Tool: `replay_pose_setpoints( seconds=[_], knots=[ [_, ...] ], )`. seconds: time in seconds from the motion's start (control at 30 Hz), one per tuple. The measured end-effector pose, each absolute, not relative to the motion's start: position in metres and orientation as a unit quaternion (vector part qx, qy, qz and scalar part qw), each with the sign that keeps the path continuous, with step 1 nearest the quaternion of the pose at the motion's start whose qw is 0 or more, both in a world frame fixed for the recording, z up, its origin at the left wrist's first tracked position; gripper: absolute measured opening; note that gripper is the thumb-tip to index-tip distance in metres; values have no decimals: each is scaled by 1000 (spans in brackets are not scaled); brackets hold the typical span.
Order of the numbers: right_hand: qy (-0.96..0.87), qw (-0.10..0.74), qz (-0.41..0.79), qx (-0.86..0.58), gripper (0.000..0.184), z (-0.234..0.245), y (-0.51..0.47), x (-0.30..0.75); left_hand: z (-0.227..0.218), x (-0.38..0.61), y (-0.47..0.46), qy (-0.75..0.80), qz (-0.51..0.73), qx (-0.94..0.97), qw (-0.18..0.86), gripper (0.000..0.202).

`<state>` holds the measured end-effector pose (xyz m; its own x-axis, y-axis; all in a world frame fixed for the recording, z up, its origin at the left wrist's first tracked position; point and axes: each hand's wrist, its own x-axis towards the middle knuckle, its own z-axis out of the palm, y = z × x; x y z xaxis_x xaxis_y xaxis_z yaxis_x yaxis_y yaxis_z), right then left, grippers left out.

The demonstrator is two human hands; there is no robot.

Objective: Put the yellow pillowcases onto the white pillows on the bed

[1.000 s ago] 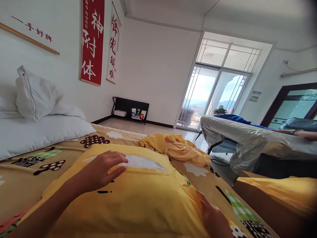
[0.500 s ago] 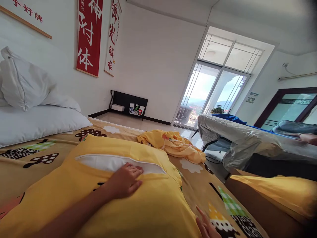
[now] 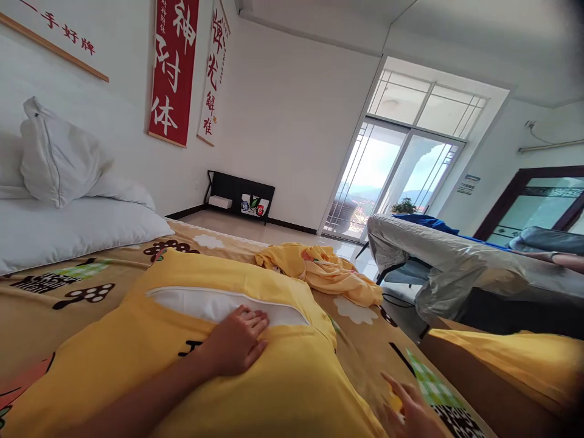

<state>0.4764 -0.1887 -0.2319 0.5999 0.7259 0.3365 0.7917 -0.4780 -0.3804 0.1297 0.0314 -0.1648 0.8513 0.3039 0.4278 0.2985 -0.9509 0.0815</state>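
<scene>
A pillow in a yellow pillowcase (image 3: 255,389) lies on the bed in front of me, and the white pillow (image 3: 201,302) shows through the case's open slit. My left hand (image 3: 235,340) rests flat on the case at the slit's lower edge, fingers together and stretched out, touching the white pillow. My right hand (image 3: 410,407) is at the bottom right, beside the pillow and over the patterned bedsheet (image 3: 365,340), with fingers spread and nothing in it.
A crumpled yellow cloth (image 3: 328,271) lies at the bed's far edge. White pillows (image 3: 59,158) and a white duvet (image 3: 68,231) sit at left. A silver-covered table (image 3: 456,267) stands right, where another person's arm (image 3: 566,260) rests. A second yellow pillow (image 3: 515,359) lies lower right.
My left hand slid right along the slit from its left part to its middle. My right hand moved off the pillow's corner toward the sheet and its fingers spread.
</scene>
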Motion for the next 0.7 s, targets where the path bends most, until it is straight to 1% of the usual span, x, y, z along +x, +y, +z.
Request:
replay_pose_setpoints(
  seconds=[0.07,0.17,0.23,0.3,0.33,0.37,0.4,0.47,0.53,0.57,0.63,0.7],
  knots=[
    [-487,255,-76,-832,52,-191,-158,448,-164,130,31,160,220,962,6,41],
    [-614,190,-60,-764,47,-125,-103,398,-160,133,29,162,221,962,3,39],
    [-702,127,-31,-700,56,-93,-68,366,-156,135,27,162,213,963,-3,36],
    [-748,66,-34,-660,69,-83,-37,343,-152,136,25,168,194,966,-10,30],
    [-754,48,-44,-654,70,-86,-24,335,-150,137,23,173,181,968,-15,28],
    [-752,49,-58,-655,68,-94,-12,331,-148,138,21,181,167,969,-22,25],
    [-745,69,-67,-660,64,-105,-2,329,-147,140,19,191,153,969,-30,24],
    [-725,147,-69,-669,55,-128,13,333,-144,147,14,216,128,967,-44,22],
    [-696,228,-72,-676,53,-145,20,346,-140,162,9,247,114,960,-59,24],
    [-680,256,-81,-683,53,-149,20,353,-138,172,7,261,112,956,-69,28],
    [-645,285,-105,-701,52,-149,15,368,-134,195,6,269,110,953,-92,38],
    [-617,298,-115,-719,49,-144,9,380,-133,218,8,230,110,962,-97,44]
  ],
)
